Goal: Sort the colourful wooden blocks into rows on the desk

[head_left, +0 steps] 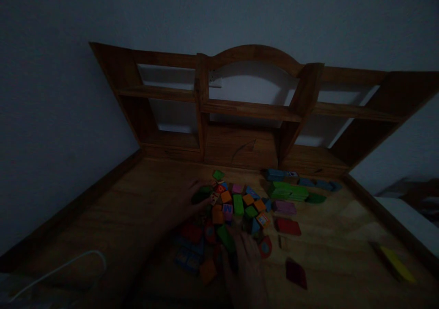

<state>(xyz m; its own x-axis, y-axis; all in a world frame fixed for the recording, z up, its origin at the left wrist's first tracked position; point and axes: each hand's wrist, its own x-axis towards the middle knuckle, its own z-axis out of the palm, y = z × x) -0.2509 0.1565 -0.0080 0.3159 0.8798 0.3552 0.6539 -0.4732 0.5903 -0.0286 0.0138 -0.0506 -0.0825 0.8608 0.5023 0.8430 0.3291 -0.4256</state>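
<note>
**Both Hands at the Block Pile**

The scene is dim. A pile of coloured blocks [233,208] lies on the wooden worktop [137,199], in front of a wooden shelf unit [247,108] set against the wall.

Left hand [195,194]: resting at the left edge of the pile, touching a green block [202,194]. Whether its fingers are spread or closed on the block cannot be told in this light.

Right hand [245,258]: lying at the near edge of the pile, fingers loosely spread and pointing into the blocks, just beside a long green block [225,237].

To the right of the pile lie a flat green piece [288,191], a red block [288,226] and a row of blue blocks [302,178]. A yellow block [398,264] lies well apart at the far right. A white cable [58,268] runs across the near left corner.
</note>
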